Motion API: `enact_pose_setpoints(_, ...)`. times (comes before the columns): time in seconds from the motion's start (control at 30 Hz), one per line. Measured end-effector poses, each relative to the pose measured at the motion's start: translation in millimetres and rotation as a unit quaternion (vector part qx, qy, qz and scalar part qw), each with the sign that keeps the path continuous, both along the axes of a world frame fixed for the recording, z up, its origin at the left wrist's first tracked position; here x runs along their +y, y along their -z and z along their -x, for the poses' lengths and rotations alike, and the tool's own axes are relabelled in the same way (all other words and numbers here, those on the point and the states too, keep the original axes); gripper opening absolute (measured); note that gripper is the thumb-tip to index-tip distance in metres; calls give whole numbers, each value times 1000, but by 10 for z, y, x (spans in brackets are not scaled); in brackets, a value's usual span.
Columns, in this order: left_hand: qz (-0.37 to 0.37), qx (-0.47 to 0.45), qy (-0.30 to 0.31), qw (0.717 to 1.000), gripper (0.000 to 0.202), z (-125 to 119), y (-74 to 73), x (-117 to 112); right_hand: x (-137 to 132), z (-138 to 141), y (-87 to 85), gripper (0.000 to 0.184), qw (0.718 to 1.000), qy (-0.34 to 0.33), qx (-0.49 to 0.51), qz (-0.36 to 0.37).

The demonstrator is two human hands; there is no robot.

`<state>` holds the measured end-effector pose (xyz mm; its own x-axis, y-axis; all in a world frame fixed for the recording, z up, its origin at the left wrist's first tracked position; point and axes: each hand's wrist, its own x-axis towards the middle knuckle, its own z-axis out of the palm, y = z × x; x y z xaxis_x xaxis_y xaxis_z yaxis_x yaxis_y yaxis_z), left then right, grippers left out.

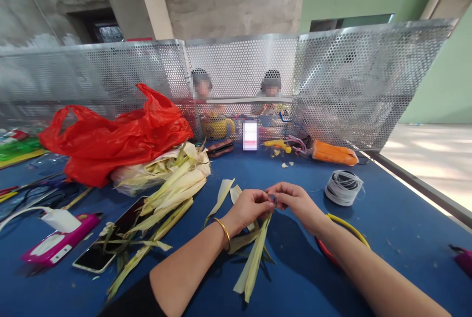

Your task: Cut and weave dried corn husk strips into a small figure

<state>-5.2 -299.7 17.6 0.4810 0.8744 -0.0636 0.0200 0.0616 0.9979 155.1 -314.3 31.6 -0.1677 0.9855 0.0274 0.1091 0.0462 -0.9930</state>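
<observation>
Above the middle of the blue table, my left hand [252, 205] is closed in a pinch on the upper end of some corn husk strips [257, 258], which hang down toward me. My right hand [294, 201] meets it fingertip to fingertip, also closed in a pinch. A small dark greyish thing [273, 198] shows between the two sets of fingers, too small to name. Beneath and behind my left hand lie loose husk pieces [222, 194]. Right of my right hand stands a spool of pale thin cord [343, 188], with a faint strand leading toward that hand.
A red plastic bag [121, 135] and a heap of corn husks [177, 174] lie left, near a phone [96, 255] and a magenta device [61, 239]. Yellow-handled pliers [334, 238] sit under my right forearm. A perforated metal screen [236, 69] stands behind; two people are beyond it.
</observation>
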Motion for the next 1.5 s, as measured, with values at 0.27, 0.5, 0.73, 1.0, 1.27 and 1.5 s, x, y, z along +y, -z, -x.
enact_pose_setpoints(0.27,-70,-18,-37,997,18,10,-48,3,85,-117,126,16,986,-73,-139,-64)
enact_pose_setpoints(0.5,-20,-28,-53,998,27,-7,3,6,84,-114,155,14,976,-44,-200,-79)
enact_pose_setpoints(0.73,103,-56,-123,985,31,-27,15,-1,34,-119,106,16,929,42,-291,-225)
enact_pose_setpoints(1.0,102,-62,-126,985,27,9,-27,13,-73,-84,-66,11,914,-34,-322,-245)
enact_pose_setpoints(1.27,28,-16,-100,994,21,32,-104,5,44,-80,114,26,987,21,-123,-102)
enact_pose_setpoints(1.5,-91,19,-72,993,4,26,-79,15,79,-68,169,25,994,-61,-58,-71)
